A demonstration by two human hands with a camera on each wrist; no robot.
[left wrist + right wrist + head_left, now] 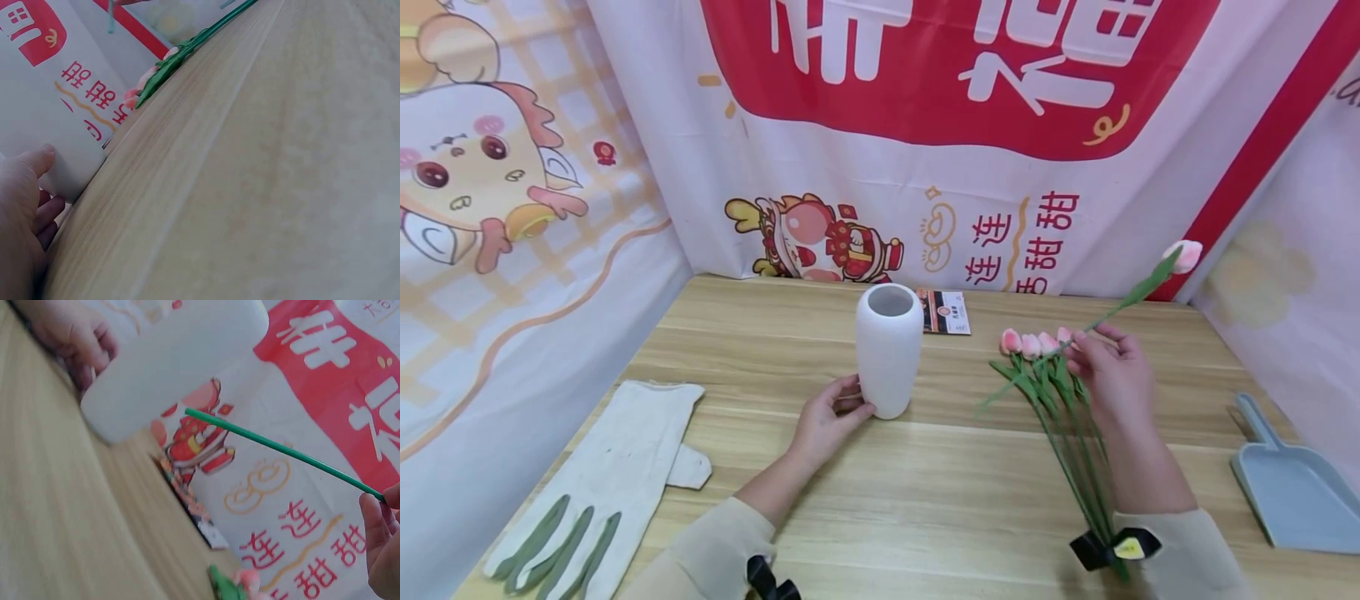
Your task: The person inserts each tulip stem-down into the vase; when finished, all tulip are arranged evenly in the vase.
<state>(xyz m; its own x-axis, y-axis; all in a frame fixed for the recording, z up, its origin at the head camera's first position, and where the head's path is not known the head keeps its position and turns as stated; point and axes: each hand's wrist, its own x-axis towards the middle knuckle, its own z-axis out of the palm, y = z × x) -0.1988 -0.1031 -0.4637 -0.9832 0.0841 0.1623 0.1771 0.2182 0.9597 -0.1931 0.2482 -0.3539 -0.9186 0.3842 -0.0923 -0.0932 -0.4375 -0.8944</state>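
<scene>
Over the right part of the table (pixel 925 500), above the other tulips (pixel 1043 385), one tulip (pixel 1142 289) is held on a slant: its bloom points up and away to the right, and its long stem runs down leftward, the free end toward the vase (pixel 889 358). The right hand (pixel 1112 375) pinches that stem, thumb and fingertips together on it. The left hand (pixel 831 417) has thumb and fingers curled round the foot of the vase, white and upright on the table. Pale pink and white, the held bloom is closed, above a green leaf; its stem is thin and straight.
</scene>
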